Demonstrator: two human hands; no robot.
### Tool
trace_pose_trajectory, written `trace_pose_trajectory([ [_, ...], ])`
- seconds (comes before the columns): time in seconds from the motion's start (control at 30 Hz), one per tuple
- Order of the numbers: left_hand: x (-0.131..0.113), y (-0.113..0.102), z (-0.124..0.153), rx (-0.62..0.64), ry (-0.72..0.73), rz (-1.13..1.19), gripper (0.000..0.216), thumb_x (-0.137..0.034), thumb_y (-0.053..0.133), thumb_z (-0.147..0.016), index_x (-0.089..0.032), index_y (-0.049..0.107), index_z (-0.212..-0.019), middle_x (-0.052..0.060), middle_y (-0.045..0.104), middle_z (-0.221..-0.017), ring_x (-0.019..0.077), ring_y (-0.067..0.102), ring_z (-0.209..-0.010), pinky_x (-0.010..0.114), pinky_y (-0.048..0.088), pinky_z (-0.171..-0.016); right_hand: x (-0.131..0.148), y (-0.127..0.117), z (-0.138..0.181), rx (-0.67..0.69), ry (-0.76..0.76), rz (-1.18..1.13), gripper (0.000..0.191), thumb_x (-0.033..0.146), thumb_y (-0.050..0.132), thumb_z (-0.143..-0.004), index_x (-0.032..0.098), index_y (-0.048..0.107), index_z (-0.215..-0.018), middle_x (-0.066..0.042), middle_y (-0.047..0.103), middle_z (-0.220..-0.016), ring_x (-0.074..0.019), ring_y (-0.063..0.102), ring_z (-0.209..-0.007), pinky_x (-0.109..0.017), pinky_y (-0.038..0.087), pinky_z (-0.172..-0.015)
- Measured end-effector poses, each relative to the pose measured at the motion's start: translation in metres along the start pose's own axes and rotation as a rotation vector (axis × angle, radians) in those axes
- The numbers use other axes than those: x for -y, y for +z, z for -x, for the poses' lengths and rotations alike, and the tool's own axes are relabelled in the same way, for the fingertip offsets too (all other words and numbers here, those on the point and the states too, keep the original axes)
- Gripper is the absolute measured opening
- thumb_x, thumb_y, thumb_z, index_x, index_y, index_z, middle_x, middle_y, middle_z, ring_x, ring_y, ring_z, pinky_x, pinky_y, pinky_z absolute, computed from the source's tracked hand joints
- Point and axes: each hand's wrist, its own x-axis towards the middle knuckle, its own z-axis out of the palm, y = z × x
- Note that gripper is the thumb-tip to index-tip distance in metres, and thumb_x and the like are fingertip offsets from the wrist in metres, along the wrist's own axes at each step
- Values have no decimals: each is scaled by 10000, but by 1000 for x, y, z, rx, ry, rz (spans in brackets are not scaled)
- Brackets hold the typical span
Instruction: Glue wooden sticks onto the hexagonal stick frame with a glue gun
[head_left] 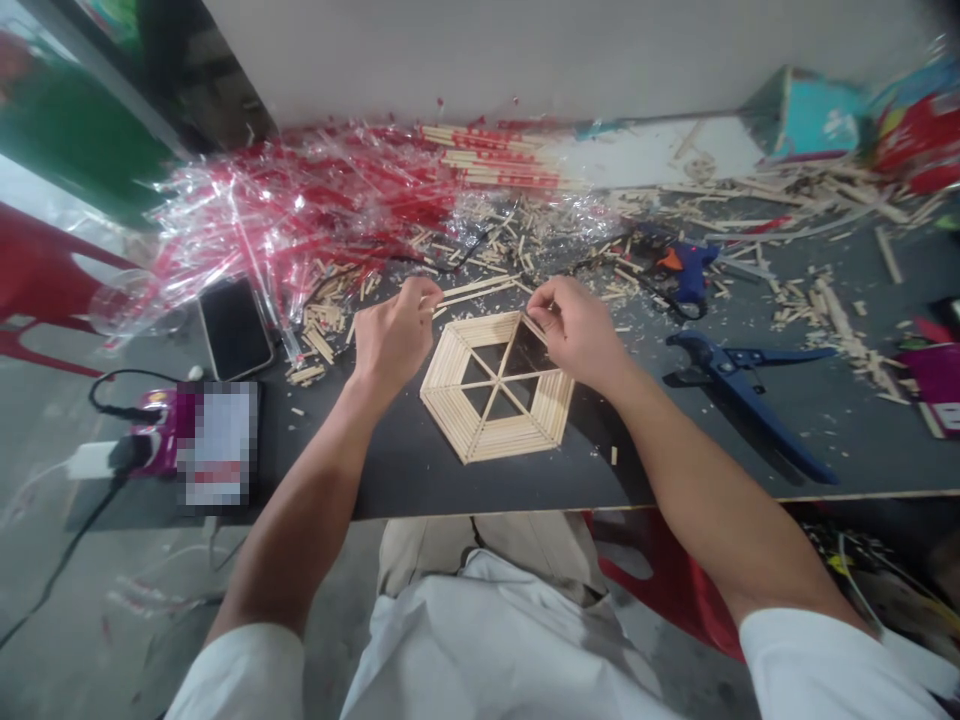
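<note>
A six-sided frame of thin wooden sticks lies flat on the dark table, with spokes crossing at its middle. Its upper-right section is without the stick rows seen on its other sides. My left hand is closed in a pinch just above the frame's upper-left corner, at the end of a thin wooden stick that points right. My right hand hovers over the upper-right side, thumb and fingers pinched together near the top corner. Whatever sits between those fingertips is too small to make out.
Blue cutters and a blue glue gun lie on the right. A black phone, a purple power adapter and a blurred device are on the left. Red-and-clear wrappers and stick scraps cover the back.
</note>
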Motion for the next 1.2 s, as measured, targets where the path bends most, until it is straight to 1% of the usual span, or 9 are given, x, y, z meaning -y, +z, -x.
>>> trace_pose_trajectory([
  [0.07,0,-1,0,44,14,15,284,-263,492,-1047,-213,741,-1173,47,816,-876,182,716,-775,273,444,-690,4,0,1,54,-21,-15,26,242,577,-987,267,568,-986,-70,686,-972,-267,632,-940,-444,525,-860],
  [0.2,2,-4,-2,291,160,128,295,-351,563,-1049,-228,804,-1168,74,838,-1050,226,760,-927,306,526,-816,16,6,3,206,-99,-54,219,231,600,-1013,283,623,-1225,-83,729,-1086,-306,640,-1103,-494,536,-961],
  [0.3,6,-4,-4,358,204,162,267,-335,621,-1020,-254,843,-1146,75,840,-1109,240,768,-1009,318,543,-870,22,11,1,240,-114,-48,302,173,588,-1012,272,650,-1290,-89,755,-1070,-312,641,-1130,-507,537,-982],
  [0.53,6,-1,-4,316,240,90,314,-165,573,-970,-259,863,-1047,67,838,-1059,218,765,-1008,302,530,-836,23,19,-3,187,-177,38,167,230,615,-1025,242,746,-1129,-88,783,-1010,-305,655,-1048,-498,515,-959],
  [0.67,-1,-2,-1,342,268,-46,433,-54,507,-900,-238,838,-1111,83,827,-1033,219,761,-929,296,485,-717,22,23,-1,171,-182,1,177,248,567,-1044,248,724,-1126,-81,777,-1014,-276,662,-1000,-455,519,-937],
  [0.8,-6,-1,1,345,252,-87,435,-63,498,-918,-222,805,-1183,92,824,-1071,236,764,-929,306,475,-697,23,23,0,213,-168,-10,132,217,531,-1041,243,661,-1046,-85,741,-982,-269,639,-986,-435,506,-917],
  [0.93,-3,2,1,289,173,8,334,-123,526,-967,-215,779,-1166,81,822,-1116,228,758,-971,300,493,-766,22,21,-1,212,-105,-38,132,174,462,-1031,248,571,-1020,-98,695,-1009,-276,617,-996,-435,498,-888],
  [1.07,-2,3,1,138,16,5,249,-209,532,-1008,-211,726,-1165,52,776,-859,223,719,-793,307,449,-713,19,20,-1,175,-52,-67,136,192,408,-1045,255,528,-1063,-113,666,-1086,-278,609,-1021,-441,495,-885],
  [1.2,-1,4,0,64,-106,23,247,-261,457,-1071,-209,676,-1174,52,717,-794,215,669,-727,308,410,-693,20,20,1,171,-80,-48,150,230,430,-1053,264,544,-1144,-102,654,-1047,-290,598,-1032,-465,492,-924],
])
